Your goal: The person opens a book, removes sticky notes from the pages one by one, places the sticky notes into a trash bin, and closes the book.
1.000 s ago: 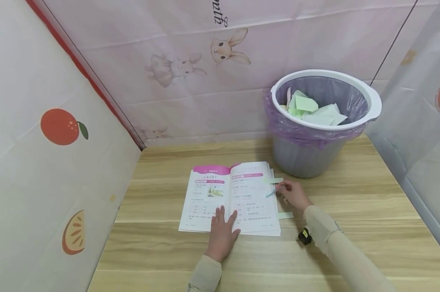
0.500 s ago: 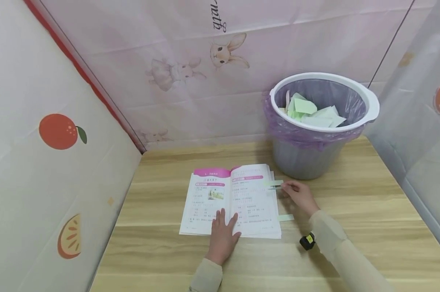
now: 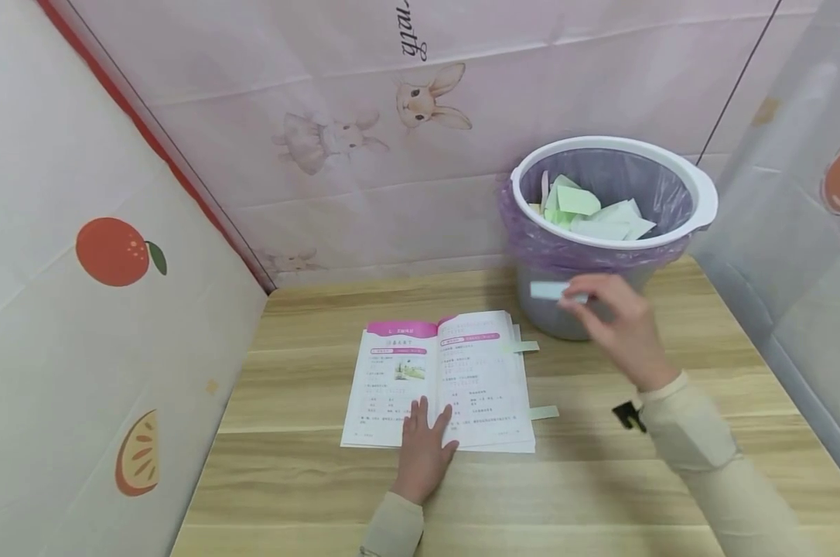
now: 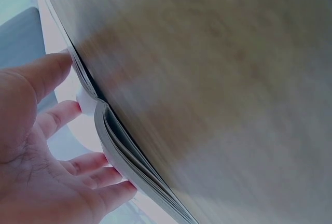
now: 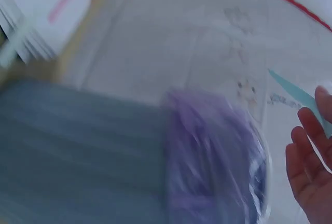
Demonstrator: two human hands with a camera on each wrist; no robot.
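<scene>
An open book with pink headings lies flat on the wooden table. My left hand rests on its lower middle with spread fingers; the left wrist view shows the book's edge beside those fingers. Between thumb and fingertips, my right hand pinches a light-blue paper strip, raised in front of the bin. In the right wrist view the strip sticks out from the fingertips, next to the bin's purple liner. Two pale green sticky tabs, an upper tab and a lower tab, jut from the book's right edge.
The grey bin has a white rim and holds several green and white paper pieces. It stands at the table's back right. Printed fabric walls enclose the back and sides. A small black device is at the right wrist.
My right hand has drawn the blue strip off the book's right page and lifted it up and right toward the bin. The left hand stays on the book.
</scene>
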